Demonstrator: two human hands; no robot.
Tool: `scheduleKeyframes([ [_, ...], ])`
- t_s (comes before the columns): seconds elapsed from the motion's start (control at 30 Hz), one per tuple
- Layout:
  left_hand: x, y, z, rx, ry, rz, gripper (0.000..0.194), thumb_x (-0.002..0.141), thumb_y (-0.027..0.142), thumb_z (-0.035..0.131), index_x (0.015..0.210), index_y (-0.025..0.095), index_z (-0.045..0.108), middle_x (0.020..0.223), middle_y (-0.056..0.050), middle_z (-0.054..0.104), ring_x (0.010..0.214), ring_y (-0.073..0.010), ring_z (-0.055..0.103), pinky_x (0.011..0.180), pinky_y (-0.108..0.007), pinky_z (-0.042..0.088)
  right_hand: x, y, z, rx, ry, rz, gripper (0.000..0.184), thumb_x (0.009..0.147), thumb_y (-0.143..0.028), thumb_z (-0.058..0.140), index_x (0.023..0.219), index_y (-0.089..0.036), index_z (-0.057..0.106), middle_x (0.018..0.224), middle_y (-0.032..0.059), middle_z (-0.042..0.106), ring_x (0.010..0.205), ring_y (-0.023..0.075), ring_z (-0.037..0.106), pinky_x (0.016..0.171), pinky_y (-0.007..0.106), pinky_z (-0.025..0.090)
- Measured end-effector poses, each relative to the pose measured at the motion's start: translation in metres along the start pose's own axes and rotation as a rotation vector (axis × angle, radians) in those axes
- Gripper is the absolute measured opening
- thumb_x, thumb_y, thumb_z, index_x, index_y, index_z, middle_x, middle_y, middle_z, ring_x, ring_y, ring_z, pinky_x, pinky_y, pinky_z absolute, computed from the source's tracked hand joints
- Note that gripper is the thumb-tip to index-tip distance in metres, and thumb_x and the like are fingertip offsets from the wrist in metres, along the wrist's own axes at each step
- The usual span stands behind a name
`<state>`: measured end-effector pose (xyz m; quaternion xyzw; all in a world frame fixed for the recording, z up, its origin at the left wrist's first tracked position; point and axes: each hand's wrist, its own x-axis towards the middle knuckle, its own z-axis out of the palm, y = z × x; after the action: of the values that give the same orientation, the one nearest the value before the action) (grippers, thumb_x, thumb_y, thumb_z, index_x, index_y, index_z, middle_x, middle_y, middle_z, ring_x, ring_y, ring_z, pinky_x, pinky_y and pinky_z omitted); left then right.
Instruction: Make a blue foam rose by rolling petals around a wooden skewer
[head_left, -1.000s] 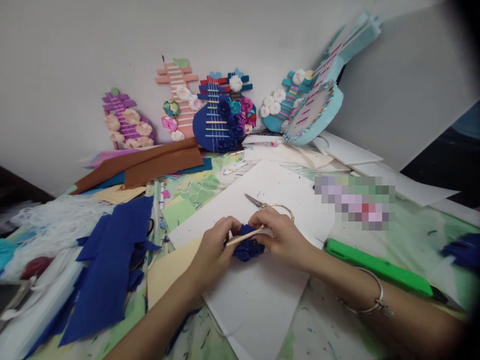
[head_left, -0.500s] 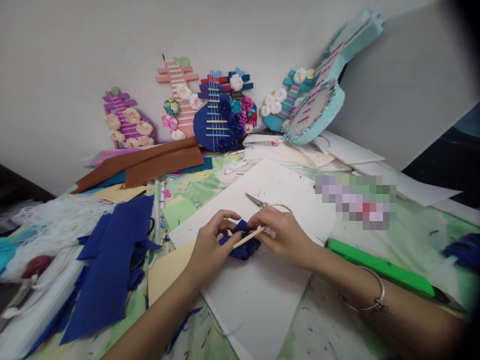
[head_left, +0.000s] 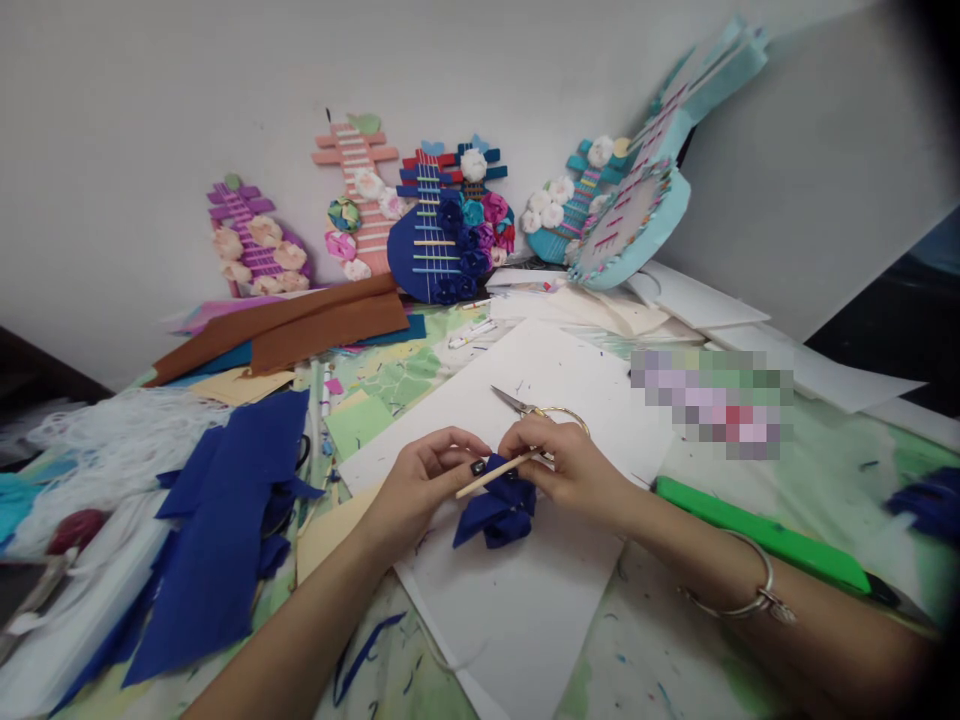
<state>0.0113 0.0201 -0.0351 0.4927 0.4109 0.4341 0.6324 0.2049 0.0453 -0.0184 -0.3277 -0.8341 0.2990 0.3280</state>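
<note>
Over the white paper point(head_left: 540, 620), a blue crepe paper flower point(head_left: 499, 518) with crumpled petals hangs between my hands. My left hand point(head_left: 420, 485) is closed, thumb and forefinger pinched at the flower's upper left edge. In my right hand point(head_left: 566, 465), the fingers pinch a thin pale wooden stick point(head_left: 487, 480) and the flower's top edge. The stick slants across the front of the flower, its free end towards my left hand. Scissors point(head_left: 514, 400) with gold-coloured handles lie just beyond my right hand, which partly hides them.
Blue crepe paper point(head_left: 217, 540) and tangled white yarn point(head_left: 127, 440) lie on the left. A green utility knife point(head_left: 757, 535) is by my right forearm. Several decorated paper instruments, such as a blue one point(head_left: 409, 250), lean against the wall behind brown sheets point(head_left: 322, 330).
The blue flower shows lower and more fully, with a petal hanging to the left. My left hand has drawn slightly left and loosened from around it; the stick stays in my right hand.
</note>
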Motion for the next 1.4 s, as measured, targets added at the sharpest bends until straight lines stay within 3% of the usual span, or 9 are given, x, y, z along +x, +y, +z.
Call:
scheduleKeyframes([
  [0.4, -0.001, -0.002, -0.003, -0.112, -0.068, -0.047, 0.023, 0.072, 0.024, 0.072, 0.090, 0.016, 0.061, 0.073, -0.003, 0.070, 0.059, -0.0099, 0.060, 0.057, -0.019, 0.041, -0.001, -0.003, -0.001, 0.021, -0.036, -0.109, 0.017, 0.078, -0.003, 0.052, 0.082, -0.018, 0.059, 0.076, 0.0004, 0.061, 0.073, 0.0122, 0.051, 0.068, 0.025, 0.038],
  [0.9, -0.002, 0.000, -0.002, -0.033, -0.046, 0.046, 0.029, 0.064, 0.018, 0.077, 0.091, 0.017, 0.066, 0.075, -0.003, 0.070, 0.068, -0.0137, 0.063, 0.064, -0.022, 0.047, -0.003, -0.010, -0.003, 0.003, 0.014, -0.084, 0.017, 0.071, -0.002, 0.055, 0.078, -0.018, 0.058, 0.073, -0.0020, 0.059, 0.072, 0.0109, 0.050, 0.069, 0.025, 0.037],
  [1.13, -0.004, 0.008, 0.002, -0.007, -0.009, 0.052, 0.020, 0.068, 0.031, 0.073, 0.073, 0.013, 0.068, 0.066, -0.003, 0.064, 0.061, -0.0127, 0.057, 0.058, -0.023, 0.043, -0.003, -0.011, -0.003, 0.005, -0.006, -0.075, 0.017, 0.070, -0.002, 0.056, 0.077, -0.018, 0.058, 0.072, -0.0022, 0.058, 0.071, 0.0113, 0.050, 0.069, 0.026, 0.037],
  [1.4, -0.004, 0.006, 0.000, -0.027, -0.040, 0.002, 0.017, 0.066, 0.027, 0.074, 0.072, 0.014, 0.065, 0.066, -0.002, 0.064, 0.061, -0.0125, 0.057, 0.059, -0.023, 0.042, -0.004, -0.009, -0.004, 0.047, -0.096, -0.158, 0.019, 0.077, 0.000, 0.051, 0.081, -0.018, 0.057, 0.076, 0.0010, 0.057, 0.075, 0.0128, 0.049, 0.069, 0.027, 0.038],
])
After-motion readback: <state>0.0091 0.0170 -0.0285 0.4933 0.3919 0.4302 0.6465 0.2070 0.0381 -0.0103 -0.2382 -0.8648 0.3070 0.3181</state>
